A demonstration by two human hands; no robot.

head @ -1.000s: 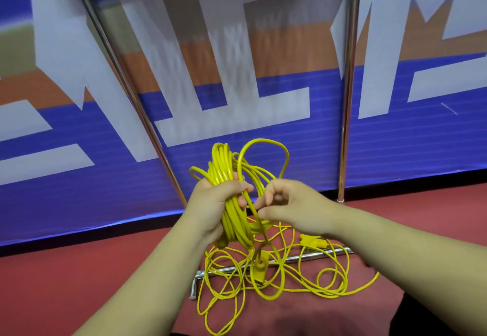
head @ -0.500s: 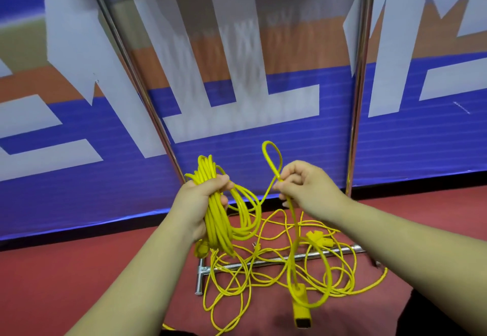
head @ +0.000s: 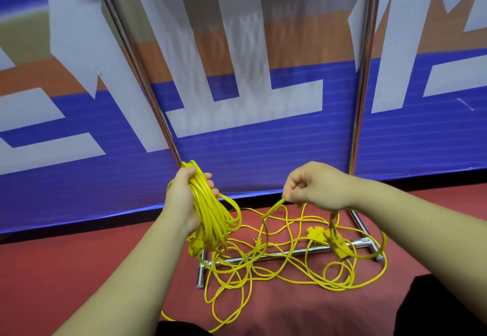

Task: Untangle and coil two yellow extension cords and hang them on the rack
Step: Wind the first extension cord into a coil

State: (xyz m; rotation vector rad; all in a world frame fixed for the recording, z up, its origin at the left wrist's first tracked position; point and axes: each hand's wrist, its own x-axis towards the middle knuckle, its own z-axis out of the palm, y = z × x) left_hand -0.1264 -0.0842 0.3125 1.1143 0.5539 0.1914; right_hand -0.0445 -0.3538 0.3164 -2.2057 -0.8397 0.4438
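Note:
My left hand (head: pixel 184 196) grips a bundle of coiled yellow cord (head: pixel 210 214), its loops hanging down with a yellow plug (head: pixel 195 246) at the bottom. My right hand (head: pixel 316 188) pinches a loose strand of yellow cord (head: pixel 274 207) that drops to a tangle of yellow cord (head: pixel 284 267) on the red floor. A yellow socket end (head: pixel 338 246) dangles from the strand under my right wrist, and another yellow connector (head: pixel 315 233) lies in the tangle. The chrome rack stands behind, with its left upright (head: pixel 137 72), right upright (head: pixel 365 72) and base bar (head: pixel 263 256).
A blue, white and orange banner (head: pixel 263 151) covers the wall behind the rack. The red floor (head: pixel 66 269) spreads to the left. Dark clothing shows at the bottom right (head: pixel 442 306) and at the bottom middle.
My hands have moved apart. The right hand pulled its strand to the right and lower, the raised loop is gone, and the socket end swung from the middle to the right.

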